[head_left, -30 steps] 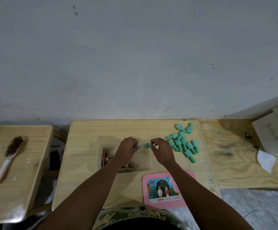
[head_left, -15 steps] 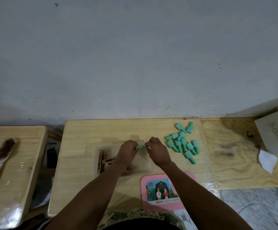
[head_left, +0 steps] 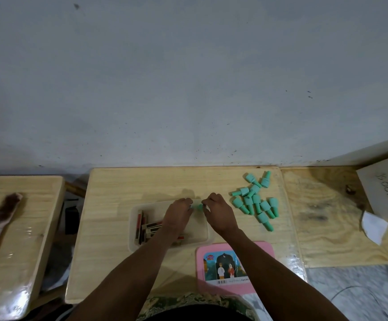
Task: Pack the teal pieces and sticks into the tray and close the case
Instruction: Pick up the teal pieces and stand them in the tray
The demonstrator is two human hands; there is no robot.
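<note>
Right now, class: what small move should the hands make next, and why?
Probably lower the teal piece into the tray. Both hands, left and right, pinch it just above the tray's far edge; sticks already lie at the tray's left, and the pile still waits on the table.

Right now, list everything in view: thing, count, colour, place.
teal pieces: about a dozen loose, teal, piled on the middle table right of the tray
held teal piece: one, teal, between both hands above the tray
tray: one, translucent, middle table
sticks: several, dark and red, left part of tray
lid: one, pink with picture label, near edge of the table
brush: one, pale handle, left table
box: one, grey, far right
left hand: on held piece
right hand: on held piece
</note>
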